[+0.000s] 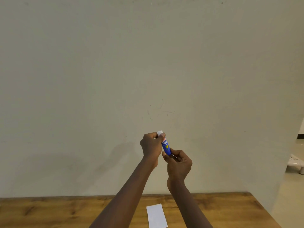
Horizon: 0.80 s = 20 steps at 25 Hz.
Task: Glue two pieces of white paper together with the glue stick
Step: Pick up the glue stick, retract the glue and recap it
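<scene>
I hold a blue glue stick (165, 146) up in front of the wall, well above the table. My left hand (152, 146) pinches its white cap (159, 132) at the top end. My right hand (178, 163) grips the blue tube's lower end, and a thin white edge shows between its fingers. Whether the cap is on or off the tube I cannot tell. One white paper strip (156, 216) lies flat on the wooden table (49, 211) between my forearms. A second piece of paper is not in view.
A plain pale wall (148, 63) rises directly behind the table's far edge. The table's right corner ends near the right side, with floor beyond it and a low white stool (296, 163) standing there.
</scene>
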Each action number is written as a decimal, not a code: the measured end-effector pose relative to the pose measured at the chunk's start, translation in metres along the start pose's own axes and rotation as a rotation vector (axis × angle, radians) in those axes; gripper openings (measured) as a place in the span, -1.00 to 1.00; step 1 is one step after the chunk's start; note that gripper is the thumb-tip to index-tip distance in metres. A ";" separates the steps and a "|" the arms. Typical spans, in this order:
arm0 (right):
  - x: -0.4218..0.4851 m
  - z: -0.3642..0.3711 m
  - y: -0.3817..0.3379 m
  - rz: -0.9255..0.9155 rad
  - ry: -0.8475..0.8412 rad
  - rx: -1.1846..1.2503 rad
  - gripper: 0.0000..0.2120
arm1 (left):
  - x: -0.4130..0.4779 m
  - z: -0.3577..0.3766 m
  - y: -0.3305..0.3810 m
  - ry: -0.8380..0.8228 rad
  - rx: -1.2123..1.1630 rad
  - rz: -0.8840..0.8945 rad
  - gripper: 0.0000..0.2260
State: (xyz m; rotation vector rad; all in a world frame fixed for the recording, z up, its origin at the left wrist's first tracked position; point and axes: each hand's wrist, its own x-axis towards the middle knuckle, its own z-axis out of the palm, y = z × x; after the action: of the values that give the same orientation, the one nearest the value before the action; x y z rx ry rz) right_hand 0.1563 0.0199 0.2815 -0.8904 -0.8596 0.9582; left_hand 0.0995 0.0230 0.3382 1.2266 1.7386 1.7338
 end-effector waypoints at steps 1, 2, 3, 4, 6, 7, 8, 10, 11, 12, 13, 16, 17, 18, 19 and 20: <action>0.000 0.000 0.001 -0.046 0.009 -0.032 -0.73 | -0.002 0.002 0.001 0.021 -0.007 0.004 -0.75; 0.000 0.000 0.001 -0.076 -0.005 -0.048 -0.73 | -0.003 0.003 0.003 0.023 -0.040 -0.001 -0.77; 0.001 -0.002 0.000 -0.079 -0.057 -0.033 -0.76 | -0.003 0.001 0.006 0.001 -0.095 -0.010 -0.79; 0.004 -0.006 -0.001 -0.034 -0.146 0.030 -0.81 | -0.001 -0.004 0.008 -0.046 -0.167 -0.020 -0.80; 0.009 -0.014 -0.010 0.257 -0.361 0.314 -0.87 | 0.003 -0.015 0.012 -0.171 -0.291 -0.035 -0.80; 0.010 -0.017 -0.014 0.422 -0.422 0.408 -0.72 | 0.004 -0.020 0.013 -0.232 -0.323 -0.028 -0.81; 0.010 -0.019 -0.017 0.547 -0.471 0.439 -0.56 | 0.005 -0.023 0.013 -0.287 -0.332 -0.012 -0.82; 0.012 -0.020 -0.020 0.689 -0.490 0.471 -0.49 | 0.003 -0.026 0.013 -0.365 -0.314 0.024 -0.82; 0.011 -0.019 -0.019 0.745 -0.480 0.525 -0.55 | 0.002 -0.025 0.012 -0.383 -0.302 0.037 -0.80; 0.009 -0.018 -0.021 0.791 -0.465 0.609 -0.62 | 0.001 -0.025 0.011 -0.387 -0.294 0.045 -0.79; 0.008 -0.016 -0.022 0.811 -0.439 0.680 -0.67 | 0.001 -0.025 0.011 -0.383 -0.288 0.051 -0.78; 0.005 -0.014 -0.023 0.779 -0.368 0.794 -0.73 | 0.003 -0.022 0.011 -0.360 -0.249 0.075 -0.76; 0.004 -0.013 -0.022 0.761 -0.348 0.810 -0.75 | 0.002 -0.021 0.011 -0.353 -0.238 0.080 -0.76; 0.003 -0.012 -0.021 0.745 -0.331 0.828 -0.77 | 0.002 -0.020 0.011 -0.348 -0.231 0.081 -0.76; 0.002 -0.011 -0.020 0.731 -0.317 0.840 -0.78 | 0.001 -0.019 0.011 -0.349 -0.227 0.080 -0.76; 0.001 -0.011 -0.020 0.721 -0.309 0.853 -0.79 | 0.001 -0.019 0.011 -0.359 -0.226 0.080 -0.77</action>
State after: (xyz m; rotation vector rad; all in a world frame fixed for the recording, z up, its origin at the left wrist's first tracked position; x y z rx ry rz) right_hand 0.1724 0.0122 0.2956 -0.2809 -0.2769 1.9333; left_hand 0.0879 0.0107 0.3519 1.4158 1.2686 1.5823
